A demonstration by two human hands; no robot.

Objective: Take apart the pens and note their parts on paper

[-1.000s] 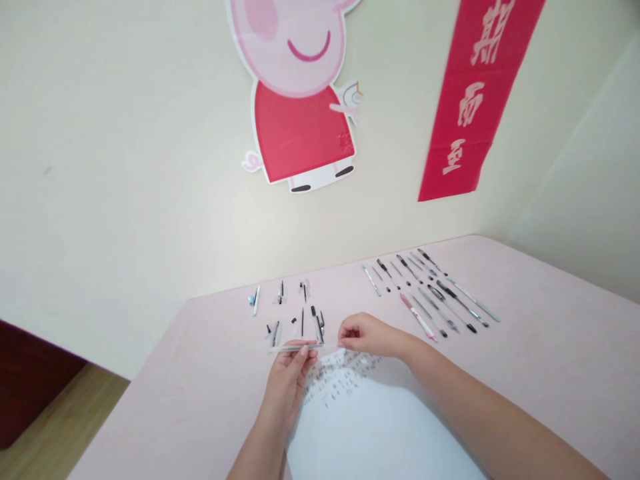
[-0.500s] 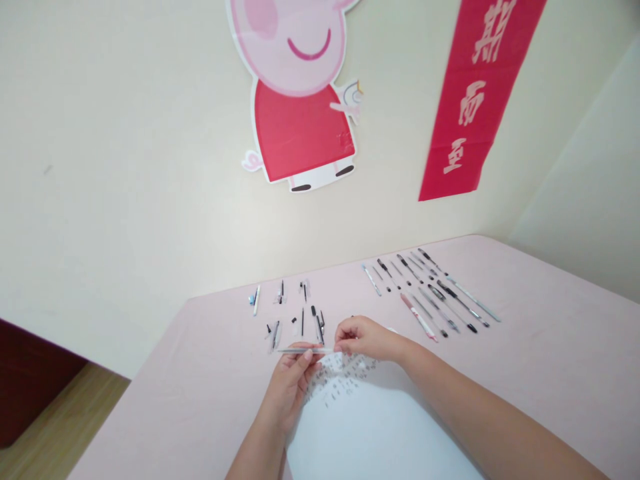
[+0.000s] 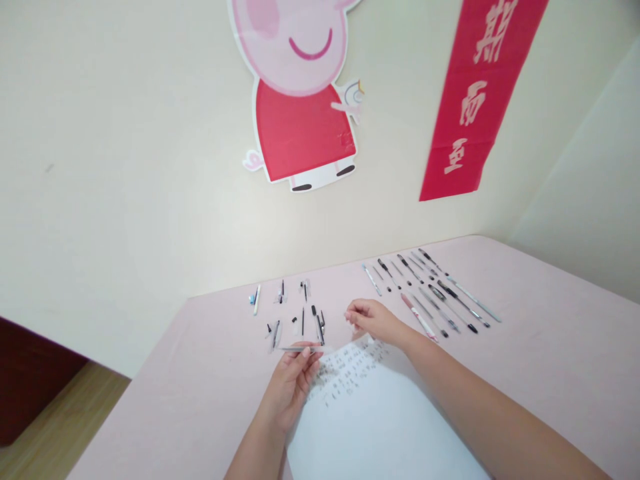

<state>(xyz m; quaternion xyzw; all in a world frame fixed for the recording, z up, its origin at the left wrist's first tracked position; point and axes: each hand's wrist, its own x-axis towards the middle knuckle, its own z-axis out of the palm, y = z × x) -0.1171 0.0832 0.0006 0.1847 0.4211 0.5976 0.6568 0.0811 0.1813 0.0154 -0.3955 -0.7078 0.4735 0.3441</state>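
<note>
My left hand (image 3: pixel 293 380) is closed around a slim, greyish pen (image 3: pixel 290 349), which lies level across the fingertips above the top edge of a sheet of paper. To its right, my right hand (image 3: pixel 374 321) is raised over the far corner of the sheet with fingers pinched. Anything between those fingertips is too small to make out. The white paper (image 3: pixel 390 420) bears rows of handwritten dark marks near its top. Just beyond my left hand lie a black refill (image 3: pixel 303 321) and a black-capped pen part (image 3: pixel 318 325).
Pen parts in small groups, among them a white pen (image 3: pixel 257 300), lie at the back left of the pink table (image 3: pixel 165 407). Several pens, including a pink-and-white pen (image 3: pixel 419 318) and a long light-blue pen (image 3: pixel 473 299), lie at the right. A wall (image 3: pixel 150 200) borders the back.
My right hand has moved away from the pen's right end, up and to the right. My left hand keeps its hold, almost still. More of the paper's writing shows.
</note>
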